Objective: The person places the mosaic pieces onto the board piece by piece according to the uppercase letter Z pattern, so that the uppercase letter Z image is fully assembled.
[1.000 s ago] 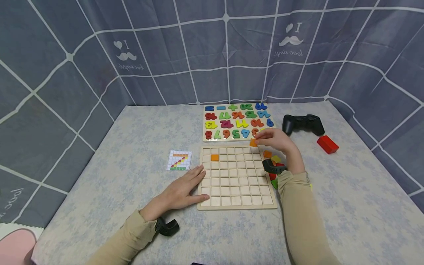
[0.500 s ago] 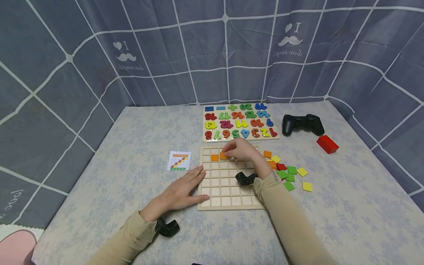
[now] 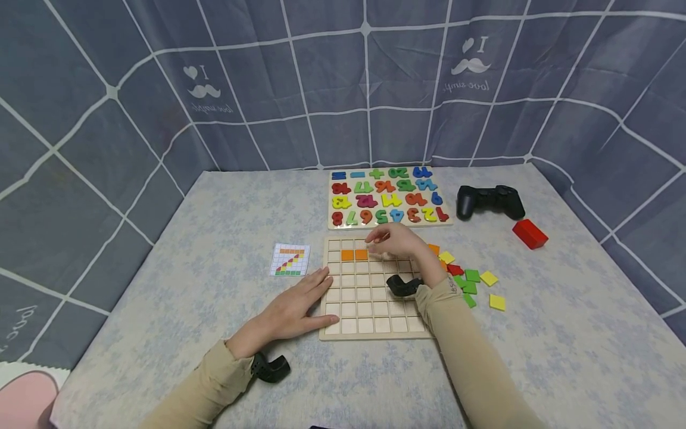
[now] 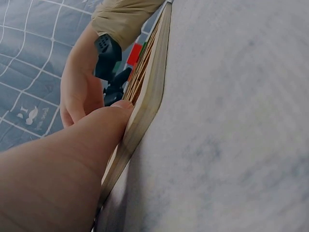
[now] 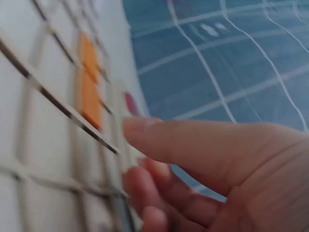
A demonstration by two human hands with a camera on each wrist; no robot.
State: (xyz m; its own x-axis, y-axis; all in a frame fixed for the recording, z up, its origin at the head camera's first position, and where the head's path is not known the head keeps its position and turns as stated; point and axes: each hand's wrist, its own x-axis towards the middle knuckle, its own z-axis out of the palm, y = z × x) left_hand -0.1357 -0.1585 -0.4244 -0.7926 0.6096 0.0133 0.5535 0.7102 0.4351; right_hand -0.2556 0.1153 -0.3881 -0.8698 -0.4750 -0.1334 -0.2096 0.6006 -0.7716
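Observation:
A wooden grid board [image 3: 382, 335] lies on the table, with two orange square tiles [image 3: 354, 255] side by side in cells of its second row. My left hand [image 3: 295, 307] rests flat with fingers spread on the board's left edge; in the left wrist view its thumb [image 4: 123, 108] lies over the rim. Just right of the tiles, my right hand [image 3: 399, 243] hovers over the upper part of the board, fingers loosely bent and holding nothing. In the right wrist view, its thumb [image 5: 159, 137] is apart from both orange tiles [image 5: 90, 96].
Left of the board lies a pattern card [image 3: 290, 260]. Loose yellow tiles [image 3: 496, 302], green tiles [image 3: 471, 275] and others lie to the right. Behind are a number puzzle [image 3: 390, 199], a black game controller [image 3: 490, 201] and a red block [image 3: 530, 234].
My right hand carried an orange tile left across the board, set it beside the first one, let go and moved slightly right. My left hand stayed still.

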